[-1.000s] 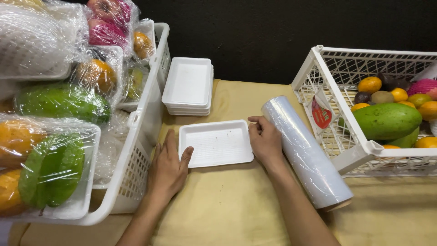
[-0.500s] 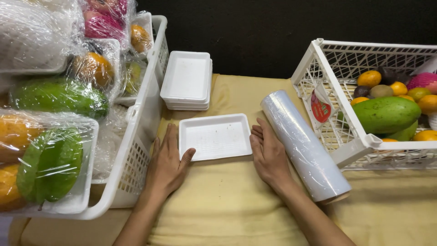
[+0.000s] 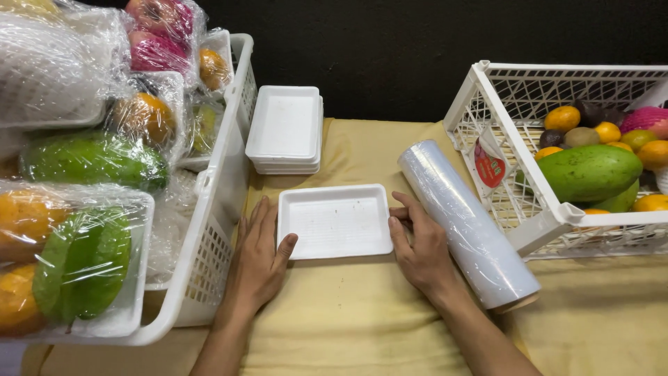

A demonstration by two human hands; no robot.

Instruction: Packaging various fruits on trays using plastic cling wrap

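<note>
White foam tray (image 3: 336, 221) flat on yellow cloth (image 3: 348, 313), open side up, empty, dead centre between both hands. Left hand (image 3: 259, 259) flat on cloth at tray's left edge, fingers straight and relaxed, thumb tip touching tray's lower-left corner; nothing grasped. Right hand (image 3: 419, 248) at tray's right edge, palm down, fingers loosely curled, fingertips against tray's right rim, thumb along lower-right corner; resting contact, no clamp. Roll of clear cling film (image 3: 465, 221) just right of tray, lying diagonally, touching outer side of right hand, near end overhanging toward lower right. Left of tray: white plastic crate (image 3: 221, 202), wall just beside left hand, packed with film-wrapped foam trays of fruit (image 3: 83, 257) — oranges, green pieces, pink ones further back. Behind tray: stack of empty foam trays (image 3: 286, 130), same kind, near but apart from it, snug against crate's wall. Right of tray, beyond film roll: second white crate (image 3: 518, 223), holding loose fruit, large green mango (image 3: 590, 170) on top, small oranges and dark pieces around it. Red-and-white tag (image 3: 488, 166) hanging on that crate's near wall. Dark backdrop beyond everything.
</note>
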